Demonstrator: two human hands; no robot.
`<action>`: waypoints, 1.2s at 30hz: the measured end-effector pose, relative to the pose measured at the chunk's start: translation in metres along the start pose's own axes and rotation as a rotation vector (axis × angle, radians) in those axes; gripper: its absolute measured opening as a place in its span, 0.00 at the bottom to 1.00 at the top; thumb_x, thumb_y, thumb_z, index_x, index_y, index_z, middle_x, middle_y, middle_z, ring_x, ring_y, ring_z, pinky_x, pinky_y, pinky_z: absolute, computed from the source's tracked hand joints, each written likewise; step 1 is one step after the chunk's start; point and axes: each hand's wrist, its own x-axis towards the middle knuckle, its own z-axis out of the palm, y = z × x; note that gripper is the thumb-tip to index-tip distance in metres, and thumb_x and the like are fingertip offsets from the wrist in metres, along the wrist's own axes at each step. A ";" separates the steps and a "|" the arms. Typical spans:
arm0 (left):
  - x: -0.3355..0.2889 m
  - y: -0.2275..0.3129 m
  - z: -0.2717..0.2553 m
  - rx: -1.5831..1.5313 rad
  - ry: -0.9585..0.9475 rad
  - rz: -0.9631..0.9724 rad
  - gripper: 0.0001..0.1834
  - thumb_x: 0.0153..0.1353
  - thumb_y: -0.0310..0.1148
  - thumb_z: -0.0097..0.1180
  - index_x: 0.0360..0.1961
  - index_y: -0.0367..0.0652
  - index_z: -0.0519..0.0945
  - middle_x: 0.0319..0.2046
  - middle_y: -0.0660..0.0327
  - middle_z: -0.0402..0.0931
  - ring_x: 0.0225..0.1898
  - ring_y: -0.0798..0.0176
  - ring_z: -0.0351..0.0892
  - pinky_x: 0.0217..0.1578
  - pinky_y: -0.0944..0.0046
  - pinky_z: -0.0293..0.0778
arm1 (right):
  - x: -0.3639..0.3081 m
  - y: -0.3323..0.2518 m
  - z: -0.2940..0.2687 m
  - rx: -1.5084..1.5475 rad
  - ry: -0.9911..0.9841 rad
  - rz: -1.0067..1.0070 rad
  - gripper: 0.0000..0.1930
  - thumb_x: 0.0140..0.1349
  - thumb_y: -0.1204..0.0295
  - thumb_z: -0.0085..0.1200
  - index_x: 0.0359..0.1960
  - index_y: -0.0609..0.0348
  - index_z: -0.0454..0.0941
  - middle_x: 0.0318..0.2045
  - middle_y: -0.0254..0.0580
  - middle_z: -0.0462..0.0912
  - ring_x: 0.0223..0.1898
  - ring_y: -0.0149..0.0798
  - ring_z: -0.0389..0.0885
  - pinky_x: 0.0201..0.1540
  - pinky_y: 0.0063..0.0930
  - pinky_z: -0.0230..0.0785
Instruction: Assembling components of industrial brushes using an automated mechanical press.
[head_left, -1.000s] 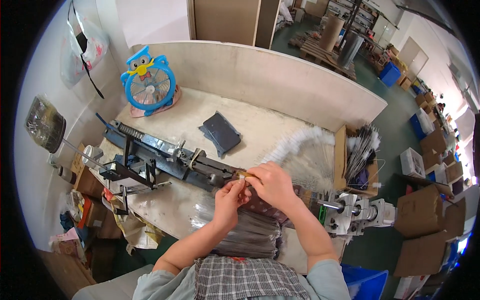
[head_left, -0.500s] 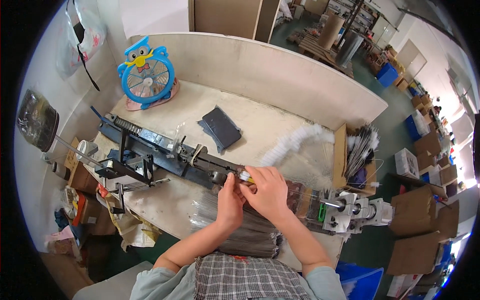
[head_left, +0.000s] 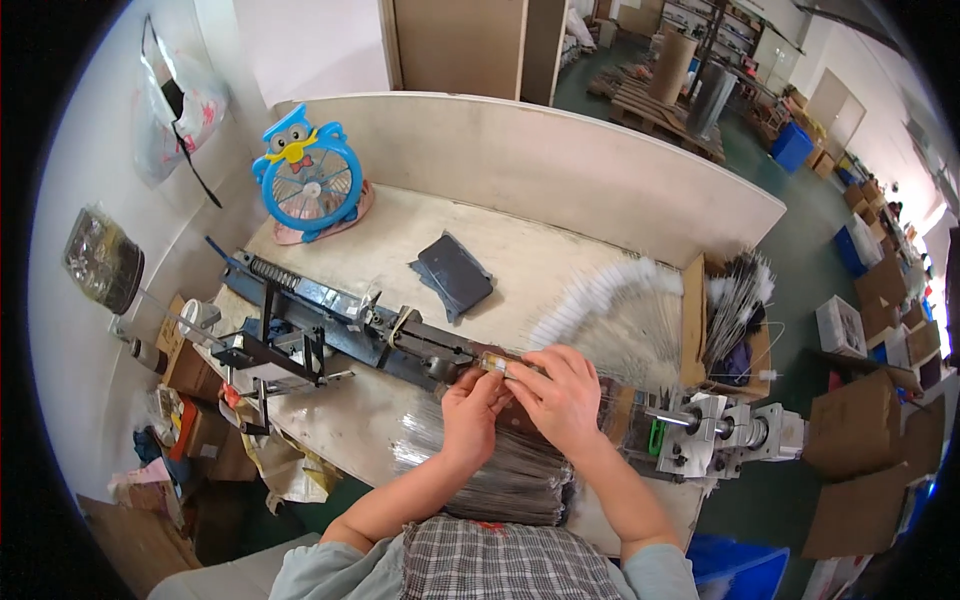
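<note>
Metal rail machine [head_left: 340,320] at table's front edge: my left hand [head_left: 470,400] and right hand [head_left: 560,395], together, pinch a small clear piece [head_left: 497,364]; seating it needs careful alignment.

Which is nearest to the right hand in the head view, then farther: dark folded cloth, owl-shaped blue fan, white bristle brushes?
From the right hand:
1. White bristle brushes, just beyond it on the table.
2. Dark folded cloth, mid-table, up and left.
3. Owl-shaped blue fan, far left corner.

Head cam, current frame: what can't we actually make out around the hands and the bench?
- Small clear piece at the fingertips: too small; the left hand and right hand cover most of it.
- Long metal machine: its middle is hidden under both hands.
- Stack of clear sleeves: near edge hidden by the forearms.
- Cardboard boxes: bent and cut off at the fisheye rim.
</note>
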 end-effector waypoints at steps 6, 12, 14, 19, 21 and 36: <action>0.005 -0.004 -0.006 -0.092 -0.031 0.012 0.04 0.61 0.27 0.50 0.37 0.40 0.75 0.35 0.63 0.77 0.35 0.70 0.77 0.40 0.68 0.73 | 0.011 -0.003 -0.004 0.042 -0.036 -0.036 0.12 0.43 0.68 0.64 0.33 0.48 0.83 0.34 0.29 0.79 0.40 0.37 0.75 0.42 0.32 0.66; 0.003 -0.002 -0.003 -0.143 -0.045 -0.032 0.05 0.62 0.28 0.49 0.37 0.41 0.75 0.36 0.64 0.77 0.37 0.70 0.77 0.40 0.67 0.73 | 0.009 0.001 0.002 0.067 -0.077 -0.028 0.13 0.44 0.70 0.63 0.35 0.48 0.82 0.36 0.30 0.79 0.42 0.37 0.75 0.42 0.33 0.67; 0.000 0.000 -0.003 -0.170 -0.018 -0.037 0.05 0.62 0.28 0.49 0.37 0.41 0.75 0.36 0.64 0.77 0.37 0.70 0.77 0.41 0.67 0.73 | 0.010 -0.002 0.002 0.061 -0.083 -0.029 0.13 0.44 0.70 0.63 0.35 0.49 0.82 0.36 0.30 0.79 0.42 0.37 0.75 0.41 0.33 0.67; 0.000 0.002 -0.004 -0.196 -0.022 -0.057 0.05 0.62 0.27 0.48 0.37 0.40 0.75 0.36 0.63 0.77 0.37 0.69 0.77 0.41 0.66 0.73 | 0.010 -0.006 0.006 0.035 -0.047 0.002 0.13 0.44 0.70 0.64 0.35 0.50 0.82 0.36 0.30 0.79 0.41 0.38 0.75 0.41 0.32 0.67; 0.002 -0.002 -0.006 -0.158 -0.071 -0.026 0.06 0.61 0.28 0.49 0.39 0.39 0.73 0.37 0.61 0.76 0.38 0.68 0.78 0.41 0.66 0.73 | 0.011 -0.010 0.003 0.053 -0.009 -0.005 0.13 0.41 0.73 0.65 0.33 0.53 0.82 0.34 0.33 0.80 0.38 0.40 0.76 0.40 0.32 0.68; 0.001 0.002 -0.009 -0.205 -0.025 -0.091 0.23 0.67 0.49 0.39 0.43 0.38 0.72 0.39 0.57 0.75 0.41 0.61 0.76 0.45 0.61 0.71 | 0.003 -0.004 -0.027 -0.125 -0.210 0.007 0.10 0.46 0.71 0.62 0.32 0.53 0.81 0.29 0.30 0.78 0.38 0.37 0.74 0.39 0.33 0.65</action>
